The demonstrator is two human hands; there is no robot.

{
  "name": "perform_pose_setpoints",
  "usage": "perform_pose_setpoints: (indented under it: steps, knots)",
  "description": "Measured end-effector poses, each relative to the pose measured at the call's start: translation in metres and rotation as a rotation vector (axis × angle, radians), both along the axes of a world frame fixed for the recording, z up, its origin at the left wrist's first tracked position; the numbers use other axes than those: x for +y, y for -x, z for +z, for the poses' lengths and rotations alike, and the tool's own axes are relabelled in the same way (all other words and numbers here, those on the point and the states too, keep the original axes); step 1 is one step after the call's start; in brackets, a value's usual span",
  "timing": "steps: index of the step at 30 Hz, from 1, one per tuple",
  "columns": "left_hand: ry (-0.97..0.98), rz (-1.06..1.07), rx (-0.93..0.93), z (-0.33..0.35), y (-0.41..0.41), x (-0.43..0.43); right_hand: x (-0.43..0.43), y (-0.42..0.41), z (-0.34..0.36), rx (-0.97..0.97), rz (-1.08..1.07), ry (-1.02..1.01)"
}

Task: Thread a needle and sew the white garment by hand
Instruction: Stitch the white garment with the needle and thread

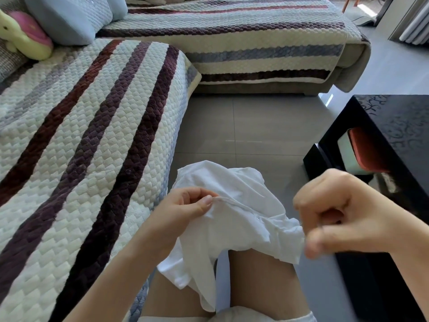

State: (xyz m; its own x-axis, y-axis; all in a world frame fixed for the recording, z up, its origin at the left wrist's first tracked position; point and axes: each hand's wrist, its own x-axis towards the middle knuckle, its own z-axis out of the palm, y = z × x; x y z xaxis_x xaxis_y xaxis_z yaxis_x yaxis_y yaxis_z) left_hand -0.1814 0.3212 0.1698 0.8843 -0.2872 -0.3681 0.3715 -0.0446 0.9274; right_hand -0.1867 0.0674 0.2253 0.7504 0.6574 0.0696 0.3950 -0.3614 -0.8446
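A: Quilting point(81, 126) with cream squares and dark plum stripes covered the sofa on the far left, and a plush toy point(22, 34) sat by a blue cushion point(69, 17) at its back corner.

B: And the hands?

A: The left hand point(183, 210) pinched a folded edge of the white garment point(236, 217) between thumb and forefinger, closed on the cloth. The garment lay bunched over the person's bare knees, just right of the sofa edge, draping down between the legs.

B: The right one?

A: The right hand point(348, 217) was curled into a loose fist beside the garment's right edge, blurred. I could not tell whether it pinched a needle or thread. A black table point(394, 126) stood farthest right, on the grey tiled floor point(250, 126).
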Motion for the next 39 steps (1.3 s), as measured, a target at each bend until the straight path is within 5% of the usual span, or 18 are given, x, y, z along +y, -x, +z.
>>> perform_pose_setpoints:
  steps: [4,10,17,28,39]
  knots:
    - [0.086,-0.076,-0.012,0.011,0.005,-0.004,0.024,-0.007,-0.018,-0.224,-0.383,0.111]
    - [0.01,-0.082,-0.088,0.017,0.011,-0.005,0.046,-0.004,-0.04,0.032,-0.241,0.032]
    - [-0.089,-0.056,-0.022,0.01,0.01,-0.003,0.044,-0.004,-0.05,0.197,-0.312,-0.039]
    - [-0.09,0.042,-0.015,0.006,0.007,-0.005,0.046,0.017,-0.057,-0.173,-0.378,0.005]
    - [-0.097,0.067,-0.017,0.007,0.007,-0.006,0.05,0.017,-0.058,-0.211,-0.415,0.001]
